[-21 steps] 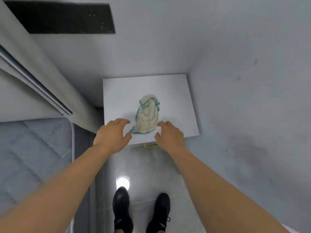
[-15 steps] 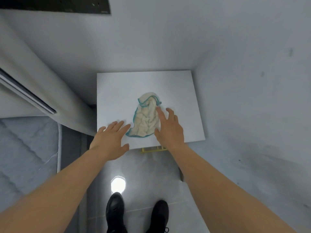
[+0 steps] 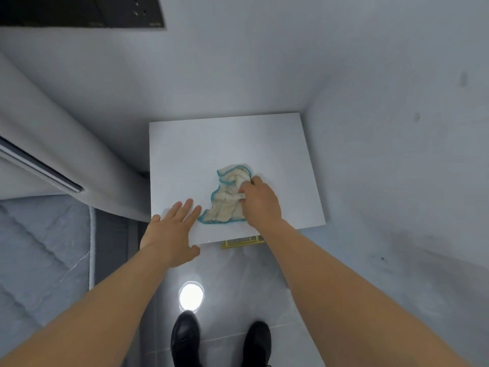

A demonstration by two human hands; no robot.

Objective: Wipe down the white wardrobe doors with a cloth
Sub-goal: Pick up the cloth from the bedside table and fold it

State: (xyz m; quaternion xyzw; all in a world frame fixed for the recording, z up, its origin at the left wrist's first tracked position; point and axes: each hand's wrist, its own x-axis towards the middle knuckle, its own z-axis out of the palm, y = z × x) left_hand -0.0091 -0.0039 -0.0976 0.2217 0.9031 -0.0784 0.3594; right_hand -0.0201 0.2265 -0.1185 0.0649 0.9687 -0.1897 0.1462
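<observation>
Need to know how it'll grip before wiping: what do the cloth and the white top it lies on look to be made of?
Cloth: seemingly soft terry or microfibre, cream with teal stitched edging; it crumples into folds where the right hand bunches it.
White top: probably laminated or painted board, smooth and matte; flat, sharp-edged, no grain showing.
The left hand lies flat on its front edge.

The right hand (image 3: 260, 201) covers the lower right part of the cloth (image 3: 225, 205), and its curled fingertips are buried in the folds. The gold handle (image 3: 242, 242) shows only partly beneath the white tabletop (image 3: 185, 154). The dark panel (image 3: 79, 10) at upper left, the mattress (image 3: 39, 247) at left and both black shoes (image 3: 185, 340) at the bottom are cut by the frame edges.
</observation>
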